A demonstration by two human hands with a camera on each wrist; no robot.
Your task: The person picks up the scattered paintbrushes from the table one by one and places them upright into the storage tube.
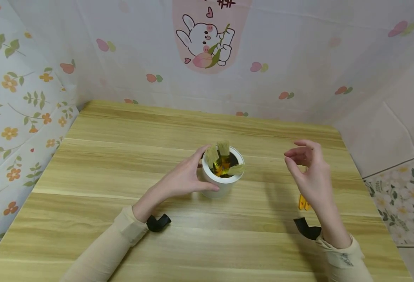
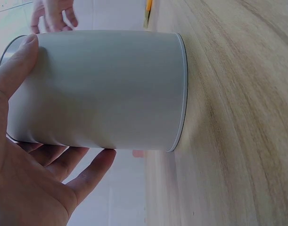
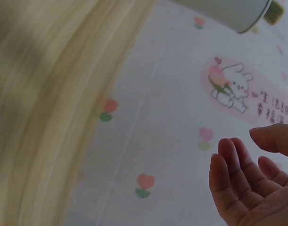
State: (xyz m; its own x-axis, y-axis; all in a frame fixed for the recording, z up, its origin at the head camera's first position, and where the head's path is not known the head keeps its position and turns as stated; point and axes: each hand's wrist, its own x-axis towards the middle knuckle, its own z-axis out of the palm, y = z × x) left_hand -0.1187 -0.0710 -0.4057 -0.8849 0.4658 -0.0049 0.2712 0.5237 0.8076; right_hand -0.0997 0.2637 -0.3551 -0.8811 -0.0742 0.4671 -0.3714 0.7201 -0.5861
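A white cylindrical cup (image 1: 216, 190) stands on the wooden table, and my left hand (image 1: 186, 172) grips it from the left. Its thumb lies along the near side, as the left wrist view of the cup (image 2: 101, 89) also shows, with the other fingers around the far side. Three paintbrushes (image 1: 223, 149) stick out of the cup, pale bristles upward; one leans over the right rim. My right hand (image 1: 309, 168) is raised at the right, fingers loosely bent, thumb apart from the fingertips. Nothing is between the fingers of this hand (image 3: 250, 183).
Two orange pieces (image 1: 304, 202) like handle ends lie on the table (image 1: 140, 125), partly hidden behind the right hand. A black strap (image 1: 158, 223) shows at the left wrist, another black strap (image 1: 307, 229) at the right. A patterned cloth wall (image 1: 122, 70) borders the table's far edge.
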